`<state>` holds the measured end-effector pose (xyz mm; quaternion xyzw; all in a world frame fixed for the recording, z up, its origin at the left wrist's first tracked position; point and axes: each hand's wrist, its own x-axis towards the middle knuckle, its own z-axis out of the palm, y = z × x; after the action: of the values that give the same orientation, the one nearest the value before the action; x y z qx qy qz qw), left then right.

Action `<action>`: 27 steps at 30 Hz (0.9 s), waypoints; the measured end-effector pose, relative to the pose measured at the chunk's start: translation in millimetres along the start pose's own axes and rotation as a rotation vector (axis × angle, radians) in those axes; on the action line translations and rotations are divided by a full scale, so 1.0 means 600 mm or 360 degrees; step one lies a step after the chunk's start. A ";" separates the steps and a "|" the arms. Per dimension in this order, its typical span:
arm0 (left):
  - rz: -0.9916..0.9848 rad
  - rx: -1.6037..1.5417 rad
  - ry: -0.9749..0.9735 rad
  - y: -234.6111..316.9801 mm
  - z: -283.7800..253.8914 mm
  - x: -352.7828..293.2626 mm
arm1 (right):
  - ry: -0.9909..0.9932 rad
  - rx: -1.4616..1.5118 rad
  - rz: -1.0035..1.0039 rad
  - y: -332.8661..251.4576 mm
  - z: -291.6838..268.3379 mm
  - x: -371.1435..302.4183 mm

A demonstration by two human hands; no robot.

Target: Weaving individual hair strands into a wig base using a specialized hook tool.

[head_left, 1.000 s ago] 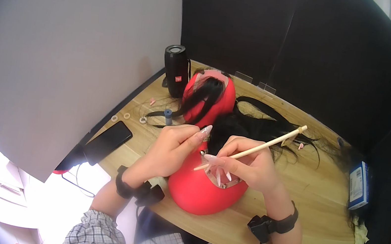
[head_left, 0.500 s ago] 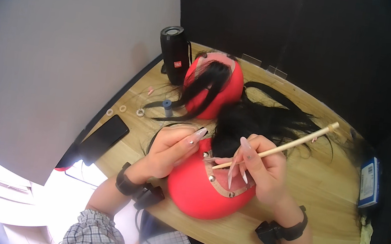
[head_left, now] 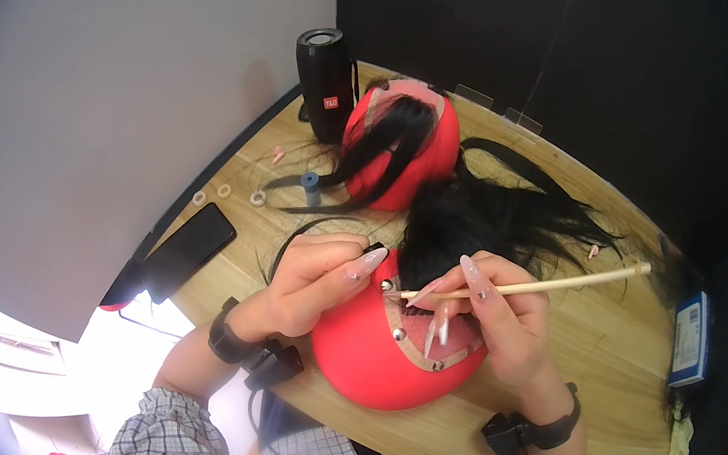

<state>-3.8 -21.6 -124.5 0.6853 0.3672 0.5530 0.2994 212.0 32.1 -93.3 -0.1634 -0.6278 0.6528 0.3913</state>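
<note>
A red wig block (head_left: 369, 359) sits at the near edge of the table, with a pink lace base edged in beige tape (head_left: 395, 316) held on it by round-headed pins. A large mass of black hair (head_left: 448, 225) spreads from its far side. My left hand (head_left: 320, 277) is closed at the block's left, its thumb and finger pinching a lock of black hair (head_left: 373, 248). In my right hand (head_left: 505, 317) is a ventilating needle (head_left: 551, 284) with a pale wooden handle; its tip meets the tape edge near a pin. Long nails partly cover the lace.
Behind stands a second red wig block (head_left: 434, 158) with black hair, beside a black cylindrical speaker (head_left: 324, 82). On the left lie a black phone (head_left: 191, 243), small rings (head_left: 225, 191) and a blue spool (head_left: 310, 187). A blue-and-white box (head_left: 691, 339) stands right, by dark partitions.
My right hand has shifted slightly up and right, and the needle lies flatter, its tip now higher at the tape edge. My left hand keeps its pinch. The view has shifted a little.
</note>
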 end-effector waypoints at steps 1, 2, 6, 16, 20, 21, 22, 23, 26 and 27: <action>0.0004 0.0004 -0.0001 0.000 0.000 0.000 | 0.0001 0.0002 0.0005 0.001 -0.003 0.001; -0.0004 0.0001 -0.0004 0.001 0.000 0.000 | -0.0068 -0.0164 -0.0095 0.003 -0.009 0.000; 0.0037 0.0027 -0.0012 -0.003 0.000 0.000 | -0.0027 -0.0293 -0.0266 0.023 -0.007 -0.001; -0.0007 0.0032 -0.0047 0.002 -0.004 -0.003 | 0.0034 -0.0408 -0.0485 0.030 0.002 -0.006; -0.0010 0.0036 -0.0072 0.003 -0.005 -0.002 | 0.0071 -0.0389 -0.0480 0.028 0.002 -0.008; 0.0003 0.0036 -0.0068 0.004 -0.004 -0.002 | 0.0065 -0.0400 -0.0466 0.027 0.004 -0.008; 0.0016 0.0037 -0.0064 0.004 -0.004 -0.001 | 0.0059 -0.0410 -0.0452 0.025 0.004 -0.007; 0.0016 0.0037 -0.0065 0.004 -0.005 -0.001 | 0.0060 -0.0410 -0.0453 0.024 0.004 -0.007; 0.0029 0.0068 -0.0076 0.003 -0.006 -0.001 | 0.0026 -0.0470 -0.0444 0.021 0.004 -0.007; 0.0031 0.0062 -0.0075 0.002 -0.006 -0.001 | 0.0030 -0.0476 -0.0428 0.022 0.005 -0.008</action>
<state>-7.3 -22.9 -123.3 0.7074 0.3640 0.5324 0.2893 209.0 28.1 -106.4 -0.1403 -0.7302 0.4926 0.4522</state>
